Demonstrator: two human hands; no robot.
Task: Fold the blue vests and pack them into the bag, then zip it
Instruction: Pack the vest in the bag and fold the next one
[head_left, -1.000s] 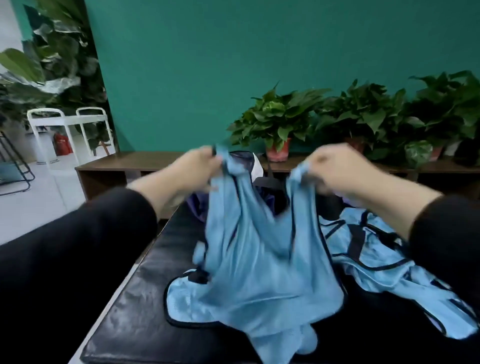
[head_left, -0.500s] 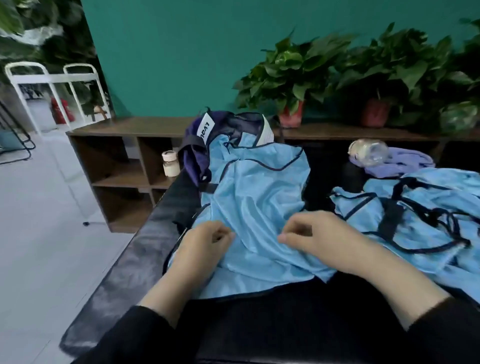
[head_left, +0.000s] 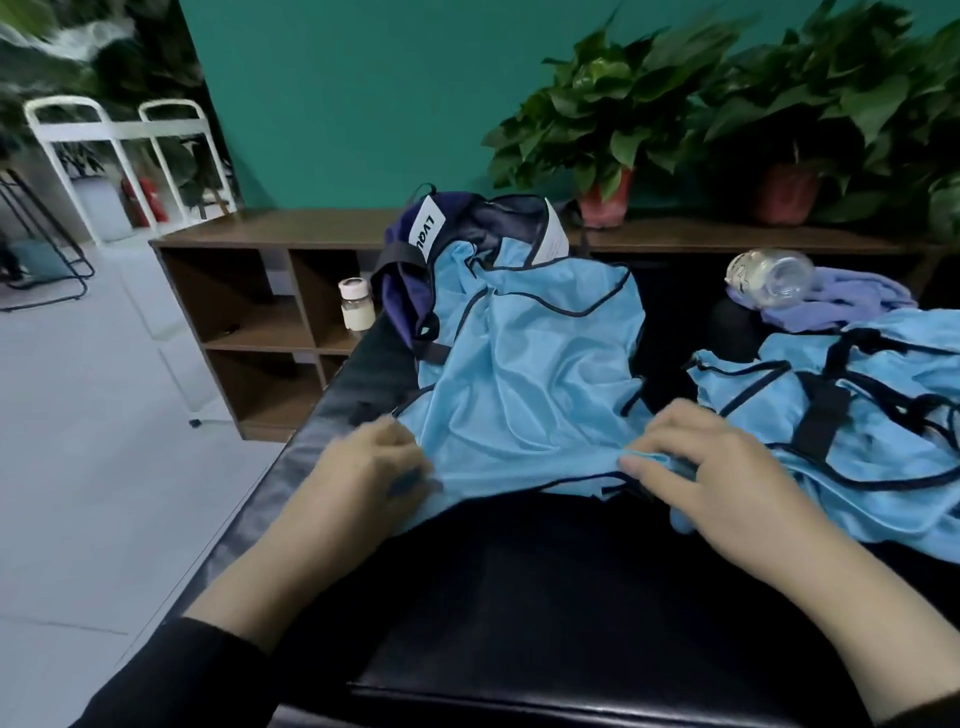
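- jar (head_left: 356, 307) on shelf (head_left: 270, 332), far left
- left hand (head_left: 363, 470) curled, gripping vest (head_left: 524, 384) near hem corner
- vest spread on black table (head_left: 519, 597), top edge draped over bag (head_left: 415, 260)
- right hand (head_left: 711, 467) pinching vest hem, fingers bent
- second vest (head_left: 857, 415) heaped at right, bottle (head_left: 769, 273) behind

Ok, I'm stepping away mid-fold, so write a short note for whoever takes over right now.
Left hand and right hand each pinch a near-hem corner of the spread vest, which lies flat on the black table with its top draped over the open navy bag.
A heap of unfolded vests lies to the right.
Done: one vest laid out.
Left: fold it, fold the heap, pack all, zip.
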